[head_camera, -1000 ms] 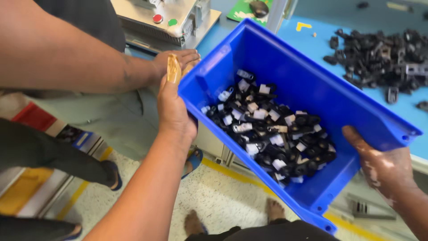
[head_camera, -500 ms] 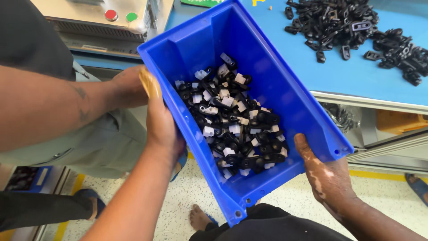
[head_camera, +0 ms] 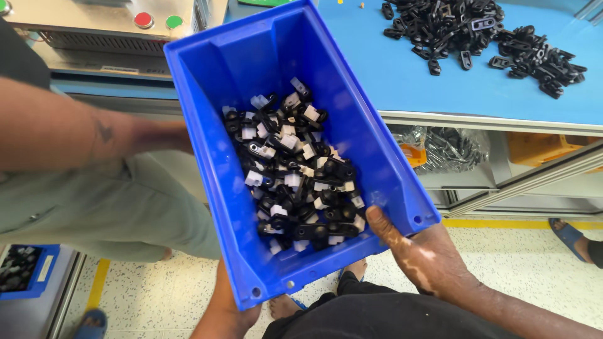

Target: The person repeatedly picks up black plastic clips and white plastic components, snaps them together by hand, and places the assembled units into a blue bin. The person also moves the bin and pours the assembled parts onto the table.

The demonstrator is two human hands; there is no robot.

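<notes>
A blue plastic bin [head_camera: 207, 125] is held tilted over the floor, in front of a blue table. Its bottom is covered with small black and white plastic parts [head_camera: 295, 169]. My right hand [head_camera: 427, 257] grips the bin's near right corner, with the thumb over the rim. My left hand [head_camera: 229, 311] is under the bin's near left end; only the wrist shows, the fingers are hidden. Another person's bare arm [head_camera: 94, 135] reaches in from the left, and its hand is hidden behind the bin's left wall.
A pile of black plastic parts [head_camera: 477, 31] lies on the blue table [head_camera: 402, 81]. A machine with a red and a green button [head_camera: 144, 19] stands at the top left. Bags of parts [head_camera: 452, 147] sit on the shelf below. A small blue bin [head_camera: 25, 270] is at the lower left.
The bin has come nearer and turned lengthwise toward me. My left hand slid from the bin's left wall to underneath it. My right hand stayed on the near right corner.
</notes>
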